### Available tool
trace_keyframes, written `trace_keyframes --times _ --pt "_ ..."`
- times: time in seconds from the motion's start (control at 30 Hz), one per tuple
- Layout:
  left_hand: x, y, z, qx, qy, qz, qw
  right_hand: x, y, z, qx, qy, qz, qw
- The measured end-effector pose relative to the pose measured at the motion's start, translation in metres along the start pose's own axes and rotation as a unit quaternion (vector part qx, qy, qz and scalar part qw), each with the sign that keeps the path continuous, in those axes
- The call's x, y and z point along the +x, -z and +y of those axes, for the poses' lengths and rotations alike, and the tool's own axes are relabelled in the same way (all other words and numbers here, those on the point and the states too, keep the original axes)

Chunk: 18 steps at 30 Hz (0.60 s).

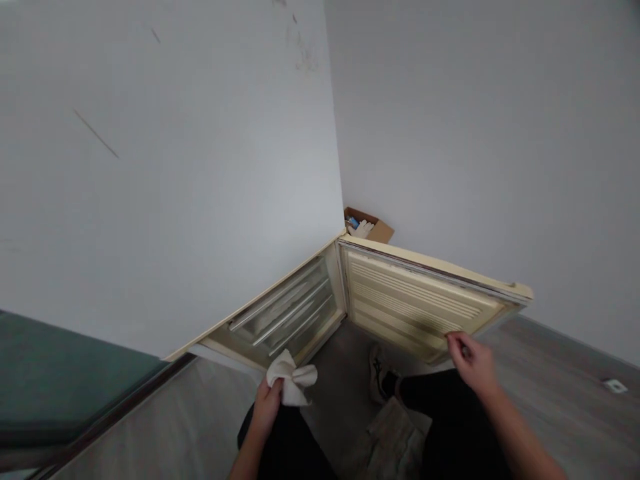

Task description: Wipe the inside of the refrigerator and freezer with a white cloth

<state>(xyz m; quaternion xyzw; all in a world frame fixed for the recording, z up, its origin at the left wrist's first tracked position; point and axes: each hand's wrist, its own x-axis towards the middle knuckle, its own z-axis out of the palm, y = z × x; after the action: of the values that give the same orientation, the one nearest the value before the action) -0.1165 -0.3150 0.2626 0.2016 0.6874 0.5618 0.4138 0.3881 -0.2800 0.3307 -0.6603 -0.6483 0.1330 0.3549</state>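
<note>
My left hand [267, 403] is closed around a crumpled white cloth [291, 380], held low above my knee in front of the open freezer compartment [287, 313] with its clear drawers. My right hand [470, 360] touches the lower edge of the open cream-coloured freezer door [425, 303], with its fingers curled on the ribbed inner panel. The tall white fridge door [175, 167] above the freezer is closed.
A cardboard box [373, 228] with gloves and small items stands in the corner behind the fridge. My shoe [381, 377] and dark trouser legs are on the grey floor. A green surface [60, 373] lies at the left. A white wall rises at the right.
</note>
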Motion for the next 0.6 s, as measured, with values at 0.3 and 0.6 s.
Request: trace_keyframes --times 0.3,0.6 --pt "-0.010 -0.149 0.022 -0.151 0.089 0.034 0.984 0.192 0.119 0.000 -0.218 -0.008 0.045 0.975" --pt "0.011 -0.303 0.106 -0.279 0.019 -0.054 0.959 0.209 0.097 0.008 -0.299 -0.019 -0.081 0.950"
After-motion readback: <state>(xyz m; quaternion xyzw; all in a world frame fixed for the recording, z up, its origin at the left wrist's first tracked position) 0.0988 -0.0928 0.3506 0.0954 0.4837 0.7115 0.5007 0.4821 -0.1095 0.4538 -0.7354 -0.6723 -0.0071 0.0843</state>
